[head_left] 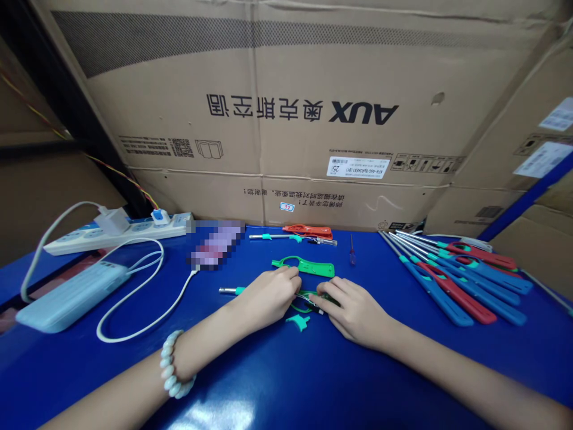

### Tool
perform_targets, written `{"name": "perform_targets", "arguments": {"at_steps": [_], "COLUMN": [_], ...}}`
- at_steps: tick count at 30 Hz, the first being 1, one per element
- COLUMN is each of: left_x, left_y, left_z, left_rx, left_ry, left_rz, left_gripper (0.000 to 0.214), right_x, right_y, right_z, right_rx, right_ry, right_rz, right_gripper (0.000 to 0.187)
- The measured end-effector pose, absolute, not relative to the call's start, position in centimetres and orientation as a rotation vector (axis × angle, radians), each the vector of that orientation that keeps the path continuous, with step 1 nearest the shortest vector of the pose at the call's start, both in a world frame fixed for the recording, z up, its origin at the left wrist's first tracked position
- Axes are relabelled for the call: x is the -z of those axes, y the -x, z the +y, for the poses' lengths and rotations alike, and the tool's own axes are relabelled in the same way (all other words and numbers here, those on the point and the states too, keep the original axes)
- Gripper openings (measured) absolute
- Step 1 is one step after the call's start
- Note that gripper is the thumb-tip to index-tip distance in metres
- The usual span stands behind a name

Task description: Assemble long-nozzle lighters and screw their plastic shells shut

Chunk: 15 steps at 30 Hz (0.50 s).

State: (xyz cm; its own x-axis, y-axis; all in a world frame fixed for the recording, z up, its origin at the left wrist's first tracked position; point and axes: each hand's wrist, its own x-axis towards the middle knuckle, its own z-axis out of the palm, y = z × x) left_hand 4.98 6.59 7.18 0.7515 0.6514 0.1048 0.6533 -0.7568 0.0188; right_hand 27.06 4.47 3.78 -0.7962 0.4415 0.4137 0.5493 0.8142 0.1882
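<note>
Lighter [305, 294] with its green handle laid open, a dark inner part showing and its slim barrel [228, 290] silver-tipped, lies on a blue tabletop [268, 370] between two bare hands. Fingers of the left hand [275, 292] curl closed over it and those of the right hand [353, 307] bend against the handle; whether either grips a part cannot be told. One green half-shell [317, 267] sits just beyond, one turquoise trigger [298, 322] nearer the wearer. Farther back: one orange shell [317, 231], one loose barrel [280, 237], one screwdriver [353, 258]. At right, at least two red lighters [474, 306] and four blue lighters [441, 297]
</note>
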Motion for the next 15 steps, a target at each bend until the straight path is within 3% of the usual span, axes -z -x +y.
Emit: {"name": "perform_targets", "arguments": {"at_steps": [15], "left_x": [-6.91], "left_y": [-5.16], "left_z": [6.65], "left_rx": [0.159], "left_ry": [2.896], "left_rz": [-1.052], "left_gripper": [0.016], "right_x": [-3.58], "right_y": [-26.98], "right_z": [4.42], "right_rx": [0.446], "right_ry": [0.772], "right_rz": [-2.644], "right_gripper": [0.032]}}
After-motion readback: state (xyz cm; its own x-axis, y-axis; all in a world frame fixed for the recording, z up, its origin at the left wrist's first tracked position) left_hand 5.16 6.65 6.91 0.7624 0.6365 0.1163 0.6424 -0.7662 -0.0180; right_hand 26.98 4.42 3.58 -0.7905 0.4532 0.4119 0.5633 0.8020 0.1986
